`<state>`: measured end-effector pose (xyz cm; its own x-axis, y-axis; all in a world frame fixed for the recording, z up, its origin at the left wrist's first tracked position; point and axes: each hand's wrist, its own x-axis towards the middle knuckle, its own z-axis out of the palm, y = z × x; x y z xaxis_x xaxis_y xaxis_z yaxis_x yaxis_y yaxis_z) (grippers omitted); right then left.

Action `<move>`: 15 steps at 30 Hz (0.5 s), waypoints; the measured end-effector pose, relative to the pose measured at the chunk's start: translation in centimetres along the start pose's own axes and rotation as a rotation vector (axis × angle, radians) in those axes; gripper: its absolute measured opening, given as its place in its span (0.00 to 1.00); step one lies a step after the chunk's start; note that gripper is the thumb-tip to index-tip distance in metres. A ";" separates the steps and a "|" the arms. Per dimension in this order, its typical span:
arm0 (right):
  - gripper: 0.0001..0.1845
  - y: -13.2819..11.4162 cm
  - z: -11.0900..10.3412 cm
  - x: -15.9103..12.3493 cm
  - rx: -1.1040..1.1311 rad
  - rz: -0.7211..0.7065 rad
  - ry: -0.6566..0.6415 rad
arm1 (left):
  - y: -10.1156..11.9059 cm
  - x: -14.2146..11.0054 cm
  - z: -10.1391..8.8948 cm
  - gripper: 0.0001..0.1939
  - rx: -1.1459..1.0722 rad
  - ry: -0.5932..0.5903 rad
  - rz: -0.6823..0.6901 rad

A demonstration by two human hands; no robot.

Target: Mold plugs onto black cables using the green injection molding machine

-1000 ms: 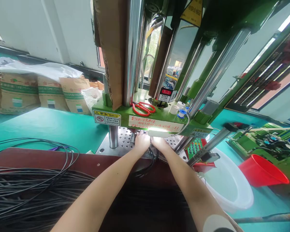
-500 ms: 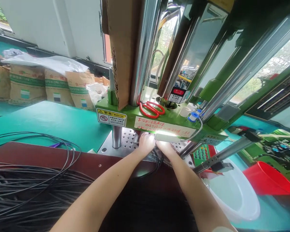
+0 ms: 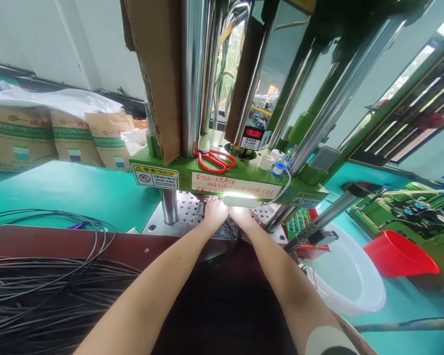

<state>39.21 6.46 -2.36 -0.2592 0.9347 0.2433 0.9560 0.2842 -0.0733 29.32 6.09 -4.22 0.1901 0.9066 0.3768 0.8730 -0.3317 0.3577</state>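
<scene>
My left hand and my right hand are side by side under the green upper plate of a press, above its perforated metal base. A bright lamp on the plate's front edge washes out both hands. Their fingers point away from me and are hidden, so neither their grip nor anything in it shows. Black cables hang in a loop just below and between my wrists. Whether the hands hold these cables cannot be made out.
Red-handled scissors lie on the green plate. A pile of black cables covers the brown table at left. Paper sacks stand behind. At right are a steel arm, a white tub and a red bucket.
My view has swung slightly to the right, so the press and hands appear further left. Both hands stay under the plate, close together, with no clear change in their pose.
</scene>
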 end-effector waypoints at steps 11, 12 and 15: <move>0.16 4.6 -2.4 -3.5 0.035 -0.134 -0.047 | -1.4 -0.8 -2.2 0.16 0.068 -0.043 0.171; 0.15 4.7 -2.4 -3.7 0.037 -0.156 -0.061 | -1.5 -0.7 -2.4 0.16 0.057 -0.075 0.219; 0.15 4.8 -2.3 -4.0 0.038 -0.198 -0.089 | -1.6 -0.4 -2.7 0.16 0.022 -0.169 0.343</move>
<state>45.18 3.62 -1.41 -0.4541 0.8745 0.1708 0.8797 0.4704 -0.0696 26.65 5.56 -2.60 0.5425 0.7750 0.3243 0.7551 -0.6190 0.2159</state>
